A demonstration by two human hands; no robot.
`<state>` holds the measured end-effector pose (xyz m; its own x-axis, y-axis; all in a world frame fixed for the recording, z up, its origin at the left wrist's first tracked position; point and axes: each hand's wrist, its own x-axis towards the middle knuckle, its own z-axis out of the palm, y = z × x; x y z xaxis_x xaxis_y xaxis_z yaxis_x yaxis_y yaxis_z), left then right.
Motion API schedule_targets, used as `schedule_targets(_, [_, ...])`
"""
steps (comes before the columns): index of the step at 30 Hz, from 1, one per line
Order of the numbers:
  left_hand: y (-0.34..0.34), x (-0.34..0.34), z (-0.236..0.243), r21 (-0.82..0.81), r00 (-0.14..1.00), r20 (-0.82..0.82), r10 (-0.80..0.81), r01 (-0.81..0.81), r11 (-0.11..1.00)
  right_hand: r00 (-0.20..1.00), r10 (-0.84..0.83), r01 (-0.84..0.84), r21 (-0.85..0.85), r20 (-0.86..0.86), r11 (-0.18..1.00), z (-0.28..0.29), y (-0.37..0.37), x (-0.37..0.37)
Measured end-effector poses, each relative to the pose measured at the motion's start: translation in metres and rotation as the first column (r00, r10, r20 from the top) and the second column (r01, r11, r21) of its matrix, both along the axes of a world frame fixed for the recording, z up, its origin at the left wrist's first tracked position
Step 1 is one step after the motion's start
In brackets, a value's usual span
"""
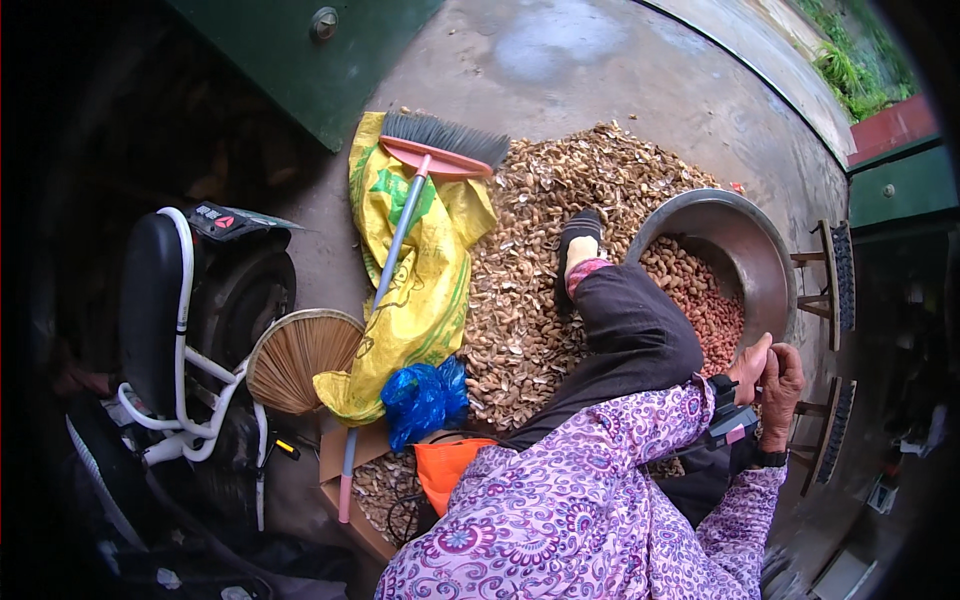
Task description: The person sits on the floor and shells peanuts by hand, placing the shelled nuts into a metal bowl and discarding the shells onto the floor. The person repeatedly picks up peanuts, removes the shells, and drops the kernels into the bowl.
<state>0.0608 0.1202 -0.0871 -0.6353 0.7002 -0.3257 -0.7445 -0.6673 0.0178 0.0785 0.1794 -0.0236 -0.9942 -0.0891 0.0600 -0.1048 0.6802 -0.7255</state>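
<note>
My left hand (750, 368) and my right hand (782, 392) meet beside the near right rim of a wide metal basin (768, 250). Both have their fingers closed and pressed together, and whatever sits between them is hidden or too small to see. Inside the basin, unshelled peanuts (672, 262) lie toward the left and red-skinned peanut kernels (718, 318) toward the near side. A broad heap of peanut shells (530, 270) spreads over the floor left of the basin, around my outstretched leg (640, 320) and dark shoe.
A broom (440, 160) lies across a yellow sack (420, 290). Nearby are a blue plastic bag (412, 400), an orange bag (447, 470) and a cardboard box (330, 455) holding shells. A vehicle with white tubing (186, 300) stands left; wooden racks (835, 285) stand right.
</note>
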Motion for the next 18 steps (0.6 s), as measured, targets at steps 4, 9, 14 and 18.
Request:
schedule_targets(4, [0.022,-0.004,-0.015,0.152,0.969,0.182,0.165,-0.193,0.969,0.965,0.165,-0.101,0.292,-0.204,0.951,0.006,-0.015,0.001])
schedule_targets(9, [0.024,-0.005,-0.014,0.004,0.944,0.121,0.307,-0.310,0.951,0.938,0.245,-0.135,0.394,-0.244,0.909,0.002,-0.011,0.002])
schedule_targets(14, [0.011,-0.002,-0.007,-0.058,0.960,0.138,0.243,-0.237,0.970,0.997,0.046,-0.044,0.027,-0.054,0.999,0.004,-0.017,0.009])
schedule_targets(18, [0.011,-0.001,-0.007,-0.024,0.972,0.154,0.178,-0.177,0.984,1.000,-0.010,0.011,-0.025,0.025,1.000,0.009,-0.015,0.009])
